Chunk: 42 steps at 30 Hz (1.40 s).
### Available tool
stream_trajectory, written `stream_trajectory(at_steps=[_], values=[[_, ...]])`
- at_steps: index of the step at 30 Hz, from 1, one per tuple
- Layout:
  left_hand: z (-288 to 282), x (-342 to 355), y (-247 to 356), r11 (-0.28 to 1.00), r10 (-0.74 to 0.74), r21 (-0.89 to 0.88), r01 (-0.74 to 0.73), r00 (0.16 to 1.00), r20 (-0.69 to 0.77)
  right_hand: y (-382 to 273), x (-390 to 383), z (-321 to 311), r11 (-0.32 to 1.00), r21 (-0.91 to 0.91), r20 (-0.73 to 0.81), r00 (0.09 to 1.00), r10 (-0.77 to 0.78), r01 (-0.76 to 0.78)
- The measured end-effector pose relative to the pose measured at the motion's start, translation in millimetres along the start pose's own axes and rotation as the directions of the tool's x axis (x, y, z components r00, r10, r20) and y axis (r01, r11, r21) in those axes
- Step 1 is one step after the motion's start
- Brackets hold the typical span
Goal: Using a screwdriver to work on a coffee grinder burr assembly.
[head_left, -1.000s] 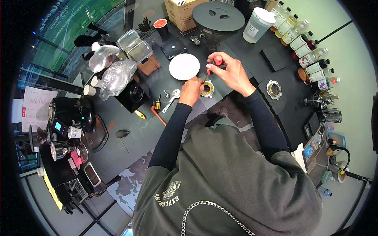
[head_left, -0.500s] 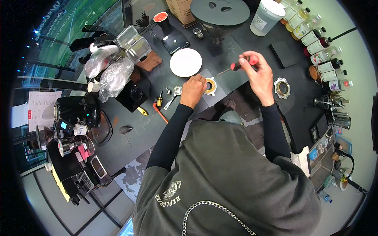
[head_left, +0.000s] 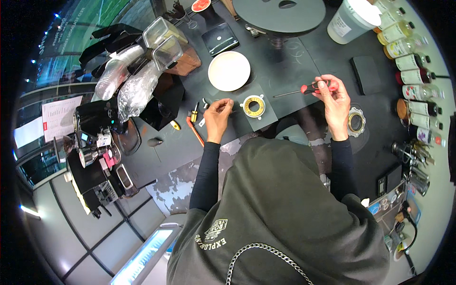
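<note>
Two hands are held well apart over the dark table (head_left: 292, 76), with a gold-faced metal ring (head_left: 246, 107) lying flat between them, nearer to the left. It is rested on a thin grey sheet (head_left: 267, 114) and is touched by neither hand. A red-and-black screwdriver (head_left: 308, 89) is gripped at its handle by the right hand (head_left: 336, 108), its shaft pointed toward the ring but its tip clear of it. The fingers of the left hand (head_left: 217, 118) are curled toward the thumb; whether anything small is pinched there cannot be told.

As far as can be judged, the work on the ring is partway along: the ring is laid out bare and reachable, the driver is ready in the grip, and no fastener is being turned. Whether the screws at its rim tabs are seated or loose is too small to be made out. A second, scalloped ring (head_left: 363, 122) is set apart, just beyond the right hand's outer side, and has not been joined to the first.
</note>
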<state>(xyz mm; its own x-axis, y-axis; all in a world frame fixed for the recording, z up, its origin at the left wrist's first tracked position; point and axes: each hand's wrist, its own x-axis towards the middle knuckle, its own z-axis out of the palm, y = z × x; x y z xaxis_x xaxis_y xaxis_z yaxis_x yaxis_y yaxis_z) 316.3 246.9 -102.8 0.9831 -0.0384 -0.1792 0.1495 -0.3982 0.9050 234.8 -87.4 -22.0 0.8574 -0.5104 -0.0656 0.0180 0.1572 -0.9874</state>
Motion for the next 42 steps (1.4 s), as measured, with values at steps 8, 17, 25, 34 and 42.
stream_trajectory(at_steps=[8,17,25,34,42], values=[[21,-4,-8,0.94,-0.198,-0.288,0.186,0.98,-0.014,3,33,-19,0.993,-0.035,0.065,0.991,0.114,-0.112],[38,5,-6,0.988,-0.145,-0.057,0.144,0.989,-0.021,7,41,-25,0.983,-0.07,0.087,0.981,0.173,-0.168],[36,4,-10,0.987,-0.141,-0.085,0.137,0.989,-0.037,1,20,-20,0.979,-0.077,0.058,0.98,0.191,-0.187],[19,-18,-14,0.978,-0.137,-0.156,0.138,0.99,0.018,-2,-27,-14,0.983,-0.046,-0.119,0.978,0.17,-0.176],[7,-57,-17,0.978,0.206,-0.038,-0.203,0.975,0.088,-2,-95,-1,0.985,0.065,-0.31,0.935,0.175,-0.162]])
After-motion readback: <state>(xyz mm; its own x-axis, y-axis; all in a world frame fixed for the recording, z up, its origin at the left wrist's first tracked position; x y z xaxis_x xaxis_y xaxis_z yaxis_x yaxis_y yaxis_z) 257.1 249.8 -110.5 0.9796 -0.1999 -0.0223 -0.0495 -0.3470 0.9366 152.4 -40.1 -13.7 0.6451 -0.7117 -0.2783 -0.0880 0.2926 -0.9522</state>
